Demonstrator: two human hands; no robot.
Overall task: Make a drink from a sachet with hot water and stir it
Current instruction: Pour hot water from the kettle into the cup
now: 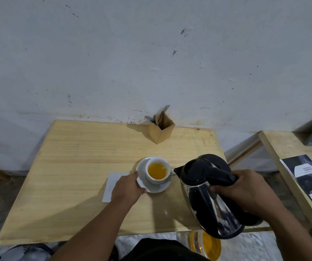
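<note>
A white cup [150, 178] full of orange liquid stands on a white saucer [160, 187] near the middle of the wooden table [72, 162]. My left hand [127, 187] grips the saucer's left rim. My right hand [245, 189] holds the black handle of a steel and black kettle [206, 196], tilted with its spout at the cup's right rim. A thin stream of water runs into the cup. A white paper [112, 183], perhaps the sachet, lies flat under my left hand.
A wooden box [161, 131] holding forks and spoons stands at the table's back edge by the wall. A second table [283, 147] with a booklet [309, 183] is at the right. A clear jar with a yellow lid [207, 244] lies below the table's front edge.
</note>
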